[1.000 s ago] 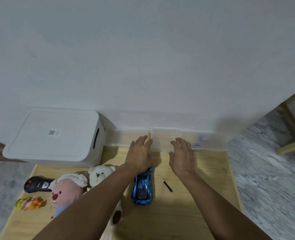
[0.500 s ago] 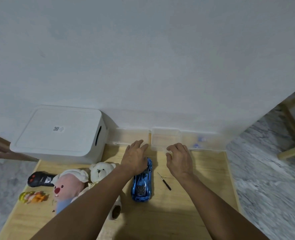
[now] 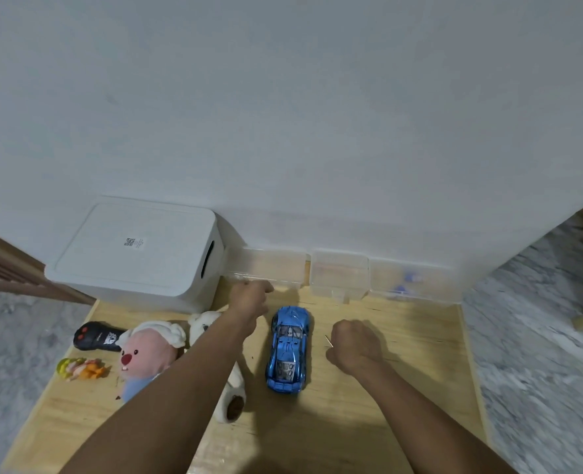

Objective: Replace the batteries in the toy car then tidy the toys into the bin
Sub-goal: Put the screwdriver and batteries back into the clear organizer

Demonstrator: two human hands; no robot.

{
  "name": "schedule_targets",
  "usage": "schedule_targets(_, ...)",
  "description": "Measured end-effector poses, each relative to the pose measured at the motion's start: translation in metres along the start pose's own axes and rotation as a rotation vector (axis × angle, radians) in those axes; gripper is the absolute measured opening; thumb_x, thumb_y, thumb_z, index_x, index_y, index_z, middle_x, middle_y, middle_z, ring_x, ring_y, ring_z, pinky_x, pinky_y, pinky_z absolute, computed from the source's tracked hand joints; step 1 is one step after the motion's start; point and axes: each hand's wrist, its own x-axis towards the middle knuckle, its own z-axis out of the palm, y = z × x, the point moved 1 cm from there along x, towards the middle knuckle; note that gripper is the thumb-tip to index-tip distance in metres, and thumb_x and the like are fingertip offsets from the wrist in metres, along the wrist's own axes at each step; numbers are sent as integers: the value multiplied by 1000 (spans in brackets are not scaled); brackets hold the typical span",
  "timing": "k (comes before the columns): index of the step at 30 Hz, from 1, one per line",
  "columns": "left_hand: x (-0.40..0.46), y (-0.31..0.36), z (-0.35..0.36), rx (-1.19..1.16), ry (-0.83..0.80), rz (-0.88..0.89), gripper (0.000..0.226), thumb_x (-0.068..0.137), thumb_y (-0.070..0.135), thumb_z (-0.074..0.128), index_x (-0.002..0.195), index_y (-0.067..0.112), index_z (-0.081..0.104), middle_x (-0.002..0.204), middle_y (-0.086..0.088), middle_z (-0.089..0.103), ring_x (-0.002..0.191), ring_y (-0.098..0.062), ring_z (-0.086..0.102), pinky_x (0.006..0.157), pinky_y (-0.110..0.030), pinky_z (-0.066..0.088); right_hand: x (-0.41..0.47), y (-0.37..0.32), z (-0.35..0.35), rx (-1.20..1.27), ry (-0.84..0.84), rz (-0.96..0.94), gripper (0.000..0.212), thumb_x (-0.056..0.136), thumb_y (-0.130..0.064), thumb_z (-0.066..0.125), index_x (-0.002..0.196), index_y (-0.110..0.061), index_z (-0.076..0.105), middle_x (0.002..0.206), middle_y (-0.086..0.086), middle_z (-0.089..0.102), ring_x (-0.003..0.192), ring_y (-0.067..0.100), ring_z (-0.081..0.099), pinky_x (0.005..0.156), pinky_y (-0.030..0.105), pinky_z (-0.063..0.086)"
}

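Blue toy car (image 3: 289, 350) lies wheels-down on the wooden counter (image 3: 403, 388), nose toward the wall; everything below is placed off it. Right hand (image 3: 355, 345) sits just right of the car, fingers curled into a fist over the spot where a thin metal tip (image 3: 328, 341) pokes out, probably the small screwdriver, grabbed likely for the battery cover; the handle is hidden, so the grip itself can't be confirmed. Left hand (image 3: 250, 301) is just left of the car's nose, fingers curled, at the front edge of the leftmost clear plastic box (image 3: 273, 268); can't tell if it pinches anything. Behind the car two more clear boxes (image 3: 339, 277) line the wall, the far right one (image 3: 413, 280) showing small blue bits, possibly the batteries. Far left behind the car the white lidded bin (image 3: 139, 251) is closed, waiting for the tidy-up. Left of the car: white teddy (image 3: 228, 388) partly under the forearm, pink plush (image 3: 144, 354), black remote (image 3: 96, 336), small yellow-orange toy (image 3: 81, 369). Battery swap looks not yet begun, car not flipped.
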Motion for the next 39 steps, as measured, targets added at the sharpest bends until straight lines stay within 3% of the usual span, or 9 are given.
schedule_targets(2,2,4,-4,-187,-58,-53,6,87,0,53,91,1,58,100,-12,52,93,-25,52,75,-39,50,0,-3,-8,34,52,-14,18,79,-17,61,96,-14,65,99,4,65,90,23,61,67,27,45)
schedule_targets(4,2,9,-7,-291,-118,-66,8,88,-1,48,87,4,55,99,-11,50,96,-26,54,79,-40,51,1,-11,-20,92,131,-53,17,82,-17,59,97,-14,65,98,2,66,88,23,60,68,28,47)
schedule_targets(8,3,15,-9,-376,-157,-88,13,88,2,46,99,1,52,109,-16,48,99,-29,54,88,-45,52,8,-36,-40,231,228,-145,22,88,-12,53,107,-15,64,103,2,65,94,22,60,75,32,51)
schedule_targets(16,-7,30,-6,-472,-157,-129,38,90,4,48,127,-5,42,133,-21,39,122,-35,49,96,-51,47,24,-67,-41,252,166,-226,38,88,4,52,118,-17,62,111,7,62,105,25,56,82,33,46)
schedule_targets(20,-6,37,-9,-400,-166,-148,54,91,10,52,140,-4,34,137,-20,38,121,-33,49,100,-52,45,31,-75,-37,226,174,-201,41,84,9,51,116,-12,66,113,10,64,105,27,59,87,35,50)
schedule_targets(25,-7,46,-12,-251,-151,-119,34,90,16,55,123,8,49,133,-14,42,116,-32,51,94,-51,49,35,-82,-38,159,298,-187,40,85,7,45,111,-12,67,102,10,67,91,30,62,74,37,51)
schedule_targets(29,-5,54,-13,-155,-126,-32,37,90,17,58,126,8,55,127,-9,49,111,-28,56,82,-44,52,39,-87,-40,126,395,-217,36,88,1,44,111,-14,68,103,8,69,94,29,60,67,32,42)
schedule_targets(34,1,59,-14,-60,-101,56,18,89,15,58,106,12,62,121,-6,59,106,-22,58,82,-38,53,46,-94,-44,37,482,-286,33,90,0,45,107,-12,70,100,9,70,92,29,62,63,30,38)
schedule_targets(39,4,61,-16,38,-97,130,45,88,12,60,133,8,51,114,-7,60,104,-21,57,78,-35,48,48,-99,-42,15,453,-316,21,86,2,53,95,-7,69,86,9,70,76,30,66,56,29,37)
